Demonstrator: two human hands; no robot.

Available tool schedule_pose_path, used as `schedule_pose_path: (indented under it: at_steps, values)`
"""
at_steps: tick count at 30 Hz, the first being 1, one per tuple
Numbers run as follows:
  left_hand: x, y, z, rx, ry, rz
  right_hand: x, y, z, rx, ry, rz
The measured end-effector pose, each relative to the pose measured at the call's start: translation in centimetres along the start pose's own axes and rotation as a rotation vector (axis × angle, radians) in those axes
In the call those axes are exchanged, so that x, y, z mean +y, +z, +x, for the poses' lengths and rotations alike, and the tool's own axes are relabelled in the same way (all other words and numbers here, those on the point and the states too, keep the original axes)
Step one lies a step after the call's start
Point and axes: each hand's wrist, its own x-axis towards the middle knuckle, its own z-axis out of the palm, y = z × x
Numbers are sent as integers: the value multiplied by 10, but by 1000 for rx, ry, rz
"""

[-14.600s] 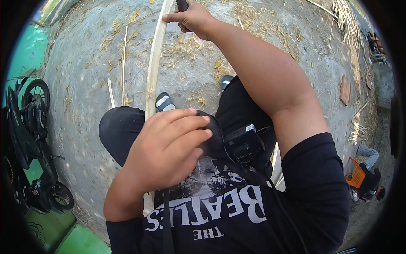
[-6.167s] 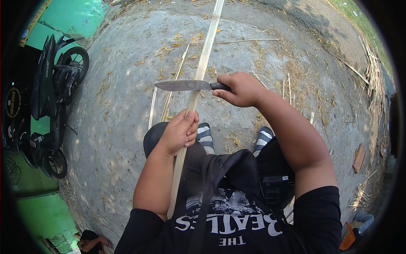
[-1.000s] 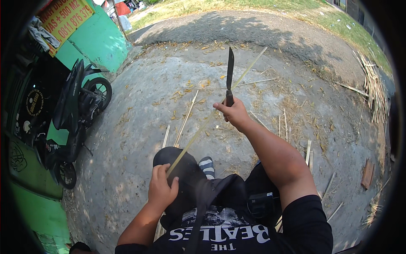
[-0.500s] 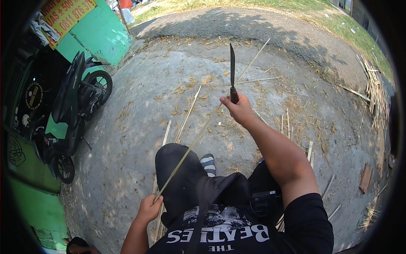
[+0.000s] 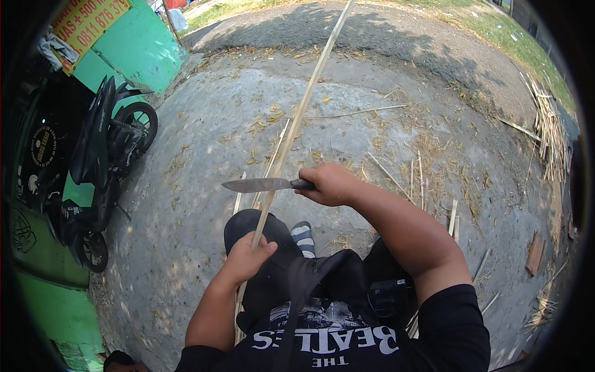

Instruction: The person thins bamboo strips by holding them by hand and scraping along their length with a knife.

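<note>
My left hand (image 5: 246, 259) is closed round the lower part of a long, pale bamboo strip (image 5: 302, 111), above my bent left knee. From there the strip slants away and up past the top of the view. A knife (image 5: 255, 185) with a broad dark blade and a dark handle is gripped in my right hand (image 5: 333, 184). Its blade points left and crosses the strip a little beyond my left hand; whether it cuts into the strip I cannot tell.
Several bamboo strips (image 5: 273, 150) lie on the concrete ground (image 5: 186, 204) around my legs. A big pile of split bamboo (image 5: 548, 133) is at the far right, with a reddish-brown block (image 5: 535, 253) nearer. On the left a black motorcycle (image 5: 105, 149) stands by a green wall (image 5: 145, 43).
My right hand has swung the knife from upright to level, bringing it nearer and across the strip. My left hand has risen and moved right, and the strip is now raised closer to view.
</note>
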Motion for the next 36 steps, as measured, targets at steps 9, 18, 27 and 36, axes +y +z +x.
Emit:
schedule_pose_path:
  at_steps: [9, 18, 27, 36]
  values:
    - [0, 9, 12, 58, -56, 170, -9, -14, 6, -265, 84, -140]
    - [-2, 6, 12, 52, -52, 27, 17, 5, 8, -170, 222, -135]
    - [-4, 9, 10, 44, -3, 112, 0, 8, 12, -219, 203, -273]
    - [2, 6, 14, 33, -15, 146, -19, 10, 14, -271, 165, -291]
